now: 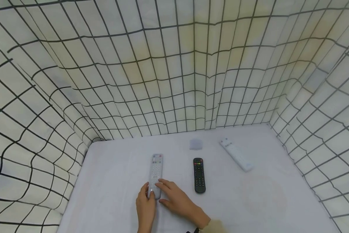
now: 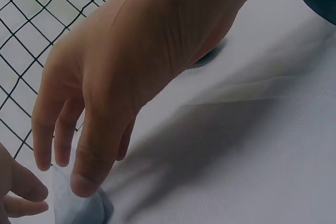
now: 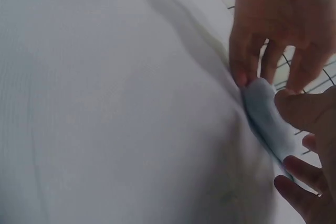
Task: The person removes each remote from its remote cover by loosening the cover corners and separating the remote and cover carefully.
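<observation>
A pale grey-white remote control (image 1: 156, 170) lies lengthwise on the white-covered table, left of centre in the head view. My left hand (image 1: 146, 204) grips its near end, thumb on top and fingers along the left side. From the right, my right hand (image 1: 177, 200) reaches over, fingertips touching the lower keys and thumb beside the near end. In the left wrist view my left hand (image 2: 113, 72) bends down over the pale remote's end (image 2: 79, 211). The right wrist view shows fingers around the same remote (image 3: 265, 111), its keys hidden.
A black remote control (image 1: 199, 175) lies right of the hands. Farther right, a white remote (image 1: 236, 154) lies diagonally. A small pale translucent item (image 1: 196, 144) sits near the back. White cloth walls with a black grid (image 1: 174, 81) enclose the table (image 1: 110, 181) at back and sides.
</observation>
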A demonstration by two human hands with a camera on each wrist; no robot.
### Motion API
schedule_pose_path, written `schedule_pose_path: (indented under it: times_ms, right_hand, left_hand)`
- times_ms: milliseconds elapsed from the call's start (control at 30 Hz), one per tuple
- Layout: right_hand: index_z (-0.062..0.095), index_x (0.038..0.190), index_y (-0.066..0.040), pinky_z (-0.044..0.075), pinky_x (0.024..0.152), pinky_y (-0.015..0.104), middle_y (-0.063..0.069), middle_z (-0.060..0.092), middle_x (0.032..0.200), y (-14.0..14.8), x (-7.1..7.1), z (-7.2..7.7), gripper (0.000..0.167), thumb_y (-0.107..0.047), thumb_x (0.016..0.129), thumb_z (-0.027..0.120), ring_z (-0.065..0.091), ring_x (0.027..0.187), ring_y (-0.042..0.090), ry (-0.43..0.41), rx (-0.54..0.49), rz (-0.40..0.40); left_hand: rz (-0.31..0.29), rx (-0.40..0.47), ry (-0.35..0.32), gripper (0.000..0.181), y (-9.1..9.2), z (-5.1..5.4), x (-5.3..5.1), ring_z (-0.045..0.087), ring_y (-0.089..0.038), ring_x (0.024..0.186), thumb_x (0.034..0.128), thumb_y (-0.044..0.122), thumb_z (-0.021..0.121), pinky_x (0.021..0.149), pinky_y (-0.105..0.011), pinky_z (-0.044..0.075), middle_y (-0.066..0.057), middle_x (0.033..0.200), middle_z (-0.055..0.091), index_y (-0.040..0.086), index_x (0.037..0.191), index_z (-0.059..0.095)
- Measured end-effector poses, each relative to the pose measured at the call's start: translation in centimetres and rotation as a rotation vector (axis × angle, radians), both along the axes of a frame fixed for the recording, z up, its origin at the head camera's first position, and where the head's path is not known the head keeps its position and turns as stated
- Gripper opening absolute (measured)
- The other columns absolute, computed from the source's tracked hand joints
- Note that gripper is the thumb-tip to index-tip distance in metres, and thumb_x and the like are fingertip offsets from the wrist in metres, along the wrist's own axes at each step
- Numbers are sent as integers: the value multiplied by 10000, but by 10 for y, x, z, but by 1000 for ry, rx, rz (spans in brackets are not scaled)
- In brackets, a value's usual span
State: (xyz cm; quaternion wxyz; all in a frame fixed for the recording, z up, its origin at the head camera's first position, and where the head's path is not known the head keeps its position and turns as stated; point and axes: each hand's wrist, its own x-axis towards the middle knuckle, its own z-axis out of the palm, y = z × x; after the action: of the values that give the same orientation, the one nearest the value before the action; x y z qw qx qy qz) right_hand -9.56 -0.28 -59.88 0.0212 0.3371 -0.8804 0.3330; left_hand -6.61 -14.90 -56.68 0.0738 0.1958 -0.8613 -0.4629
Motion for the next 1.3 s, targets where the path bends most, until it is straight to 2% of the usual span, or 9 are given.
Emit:
schedule_pose_path:
  times_ms: [167, 333, 400, 533, 600, 800, 867, 1100, 1300]
  right_hand:
    - [551, 1489, -153, 527, 1099, 335, 90, 513, 1575, -11, 2, -7, 587, -235, 952, 776, 595, 1343, 214, 58, 48, -6]
    - [586, 1441, -152, 528, 1101, 343, 96, 526, 1550, -15, 3, -12, 528, -148, 945, 770, 588, 1336, 235, 56, 29, -34]
    - [601, 1416, -151, 526, 1104, 348, 94, 532, 1541, -15, 3, -12, 508, -121, 937, 770, 581, 1335, 242, 59, 2, -47]
    - [634, 1366, -154, 529, 1097, 354, 84, 549, 1519, -11, 1, -10, 514, -74, 890, 809, 576, 1325, 247, 94, -45, -66]
    - [638, 1360, -159, 531, 1094, 347, 72, 551, 1514, -8, -1, -7, 539, -40, 867, 822, 568, 1332, 245, 106, -69, -74]
    - [653, 1348, -142, 539, 1081, 352, 68, 578, 1486, -1, -4, 9, 567, 41, 839, 821, 566, 1337, 246, 126, -178, -98]
    - [661, 1339, -127, 542, 1074, 354, 71, 593, 1470, 1, -5, 15, 567, 57, 828, 823, 575, 1324, 246, 136, -202, -105]
    - [668, 1324, -141, 544, 1061, 311, 36, 612, 1440, 5, -10, 24, 560, 43, 823, 837, 588, 1296, 211, 156, -236, -129]
    - [673, 1314, -159, 551, 1045, 313, 15, 632, 1414, 6, -11, 31, 534, 32, 841, 831, 600, 1281, 198, 145, -264, -148]
  left_hand:
    - [10, 10, -3, 428, -3, -4, -1, 622, -503, 1222, 972, -33, 561, 966, -590, 548, -362, 1349, 613, -108, 1394, 559]
    - [26, 27, -30, 442, -5, -6, -1, 660, -403, 1108, 941, -90, 557, 807, -414, 574, -314, 1337, 637, -57, 1380, 598]
    - [20, 43, -34, 444, -5, -6, -1, 667, -383, 1092, 937, -98, 558, 792, -387, 573, -297, 1339, 647, -36, 1373, 614]
    - [-3, 103, -41, 446, -7, 2, -1, 667, -427, 1160, 942, -77, 574, 889, -475, 600, -279, 1366, 649, -5, 1379, 627]
    - [-10, 144, -48, 441, -7, 7, 0, 661, -431, 1191, 952, -45, 585, 920, -476, 601, -261, 1377, 650, 14, 1387, 631]
    - [-10, 259, -38, 393, -3, 24, 0, 649, -353, 1204, 983, 45, 609, 863, -262, 594, -226, 1375, 647, 32, 1374, 647]
    - [-13, 269, -27, 364, -1, 28, 0, 641, -345, 1218, 998, 71, 620, 862, -231, 581, -215, 1378, 648, 43, 1358, 661]
    - [-40, 249, 42, 305, 1, 37, 2, 646, -369, 1240, 1029, 142, 653, 922, -325, 599, -184, 1395, 644, 68, 1322, 688]
    - [-52, 232, 106, 293, 3, 45, 2, 660, -324, 1197, 1042, 190, 653, 879, -168, 542, -154, 1335, 664, 79, 1309, 700]
